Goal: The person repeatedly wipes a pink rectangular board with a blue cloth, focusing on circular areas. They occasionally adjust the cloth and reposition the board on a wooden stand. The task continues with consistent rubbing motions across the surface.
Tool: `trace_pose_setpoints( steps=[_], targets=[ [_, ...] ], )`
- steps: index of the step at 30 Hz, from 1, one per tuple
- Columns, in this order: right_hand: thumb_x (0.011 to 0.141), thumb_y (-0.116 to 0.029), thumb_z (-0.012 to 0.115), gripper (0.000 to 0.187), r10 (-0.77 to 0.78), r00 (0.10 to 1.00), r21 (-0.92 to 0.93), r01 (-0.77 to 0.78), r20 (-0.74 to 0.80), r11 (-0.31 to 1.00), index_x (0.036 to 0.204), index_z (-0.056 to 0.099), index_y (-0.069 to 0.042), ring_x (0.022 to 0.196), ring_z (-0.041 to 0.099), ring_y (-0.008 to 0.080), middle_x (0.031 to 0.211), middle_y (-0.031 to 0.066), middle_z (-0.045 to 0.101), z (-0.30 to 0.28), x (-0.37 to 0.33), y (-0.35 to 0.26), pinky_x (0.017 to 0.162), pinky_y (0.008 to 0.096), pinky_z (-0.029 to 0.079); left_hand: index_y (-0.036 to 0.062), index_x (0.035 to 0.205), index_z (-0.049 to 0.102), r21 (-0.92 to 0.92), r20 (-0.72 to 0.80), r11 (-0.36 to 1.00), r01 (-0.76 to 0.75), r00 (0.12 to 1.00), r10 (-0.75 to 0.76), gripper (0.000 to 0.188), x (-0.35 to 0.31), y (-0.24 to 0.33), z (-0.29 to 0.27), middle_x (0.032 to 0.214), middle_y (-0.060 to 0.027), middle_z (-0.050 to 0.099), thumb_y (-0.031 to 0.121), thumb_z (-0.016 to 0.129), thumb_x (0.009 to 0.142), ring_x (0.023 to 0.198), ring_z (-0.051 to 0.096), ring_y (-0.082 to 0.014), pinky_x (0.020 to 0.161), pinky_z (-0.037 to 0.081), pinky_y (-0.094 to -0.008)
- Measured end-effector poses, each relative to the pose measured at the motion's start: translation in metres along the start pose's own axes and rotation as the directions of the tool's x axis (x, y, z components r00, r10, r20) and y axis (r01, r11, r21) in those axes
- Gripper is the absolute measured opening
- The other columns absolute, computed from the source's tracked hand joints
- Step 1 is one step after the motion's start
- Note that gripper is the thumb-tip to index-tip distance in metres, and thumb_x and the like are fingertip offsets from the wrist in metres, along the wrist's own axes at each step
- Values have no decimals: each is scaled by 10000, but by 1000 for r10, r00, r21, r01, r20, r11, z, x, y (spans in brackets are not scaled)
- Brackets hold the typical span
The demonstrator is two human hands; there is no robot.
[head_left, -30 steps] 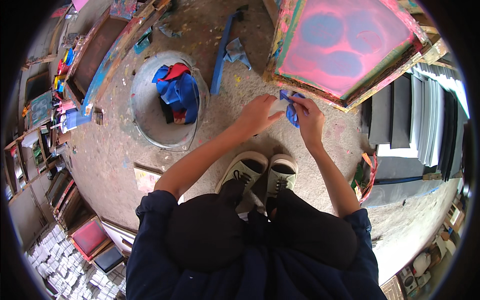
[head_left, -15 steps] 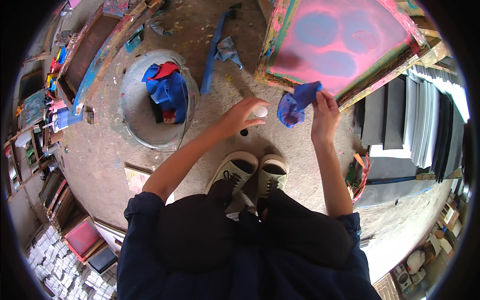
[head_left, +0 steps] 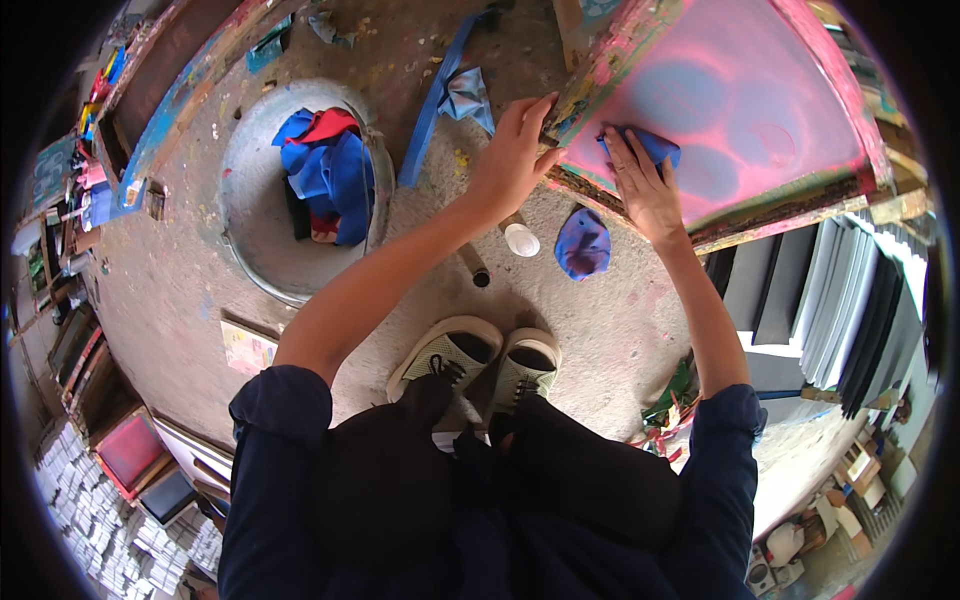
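My right hand (head_left: 645, 190) presses a blue cloth (head_left: 655, 147) against the pink mesh of a wooden-framed printing screen (head_left: 775, 95), its fingers laid over the cloth. The mesh carries several rounded blue-grey patches. At the screen's near left corner, my left hand (head_left: 512, 160) grips the paint-crusted wooden edge with thumb and fingers. On the floor below the screen lies a second blue cloth (head_left: 583, 243), stained dark and pinkish. Beside it, a tube with a white end (head_left: 521, 239) sticks out under my left wrist, and a dark-ended tube (head_left: 480, 277) lies close by.
A grey bucket (head_left: 252, 215) with blue and red cloths (head_left: 340, 180) stands at left. A blue strip (head_left: 428, 125) and a crumpled light-blue cloth (head_left: 466, 97) lie on the floor ahead. Grey and white sheets (head_left: 815, 300) are stacked at right. Another wooden frame (head_left: 170, 80) leans at far left.
My right hand has brought the blue cloth from the air onto the screen's mesh. My left hand has moved from above the white-ended tube up to the screen's corner and taken hold.
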State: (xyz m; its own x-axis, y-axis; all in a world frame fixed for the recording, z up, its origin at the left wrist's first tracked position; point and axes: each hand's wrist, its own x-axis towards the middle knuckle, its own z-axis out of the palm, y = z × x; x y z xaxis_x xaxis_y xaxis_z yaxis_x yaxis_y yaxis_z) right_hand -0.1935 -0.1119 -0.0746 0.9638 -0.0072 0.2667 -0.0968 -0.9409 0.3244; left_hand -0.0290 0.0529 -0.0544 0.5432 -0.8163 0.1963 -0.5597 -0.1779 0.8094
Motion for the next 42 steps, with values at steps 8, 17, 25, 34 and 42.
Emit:
trace_pose_setpoints(
  steps=[8, 17, 25, 34, 42],
  targets=[
    [904, -410, 424, 635, -314, 840, 106, -397, 442, -912, 1450, 210, -167, 1289, 340, 47, 1479, -74, 270, -4, 18, 34, 1053, 269, 263, 24, 1210, 414, 130, -123, 987, -97, 986, 113, 551, 4, 1, 6, 1030, -150, 466, 65, 685, 732, 914, 514, -325, 733, 464, -393],
    [866, -247, 505, 568, -24, 977, -6, 26, 213, 1000, 1405, 340, -173, 1244, 399, 51, 1435, -109, 345, -28, 26, 11, 1006, 305, 358, -5, 1164, 404, 188, -112, 977, -101, 986, 124, 560, 12, 3, 8, 1010, -180, 449, 62, 699, 692, 927, 507, -362, 760, 452, -415],
    [786, -220, 522, 465, -424, 904, -170, 428, 58, 888, 1248, 559, -185, 1189, 405, 82, 1420, -86, 371, -24, 28, 29, 1041, 342, 287, 14, 1183, 415, 204, -127, 976, -80, 986, 107, 611, 12, 1, 9, 1007, -155, 451, 37, 684, 635, 905, 487, -325, 746, 468, -398],
    [837, -259, 463, 454, -335, 942, -155, 329, -9, 931, 1280, 525, -176, 1350, 226, 146, 1470, -75, 268, -14, 17, 22, 1125, 392, 165, 4, 1165, 386, 188, -94, 981, -51, 993, 69, 625, 12, 3, 10, 1020, -172, 435, 76, 740, 655, 933, 497, -351, 764, 451, -413],
    [846, -283, 519, 597, -236, 945, -138, 271, 225, 953, 1398, 327, -160, 1372, 202, 129, 1484, -60, 245, -12, 20, 22, 1140, 335, 160, -4, 1156, 397, 197, -104, 978, -63, 991, 85, 607, 13, 3, 14, 1017, -174, 437, 83, 734, 659, 930, 495, -352, 771, 450, -416]
  ],
)
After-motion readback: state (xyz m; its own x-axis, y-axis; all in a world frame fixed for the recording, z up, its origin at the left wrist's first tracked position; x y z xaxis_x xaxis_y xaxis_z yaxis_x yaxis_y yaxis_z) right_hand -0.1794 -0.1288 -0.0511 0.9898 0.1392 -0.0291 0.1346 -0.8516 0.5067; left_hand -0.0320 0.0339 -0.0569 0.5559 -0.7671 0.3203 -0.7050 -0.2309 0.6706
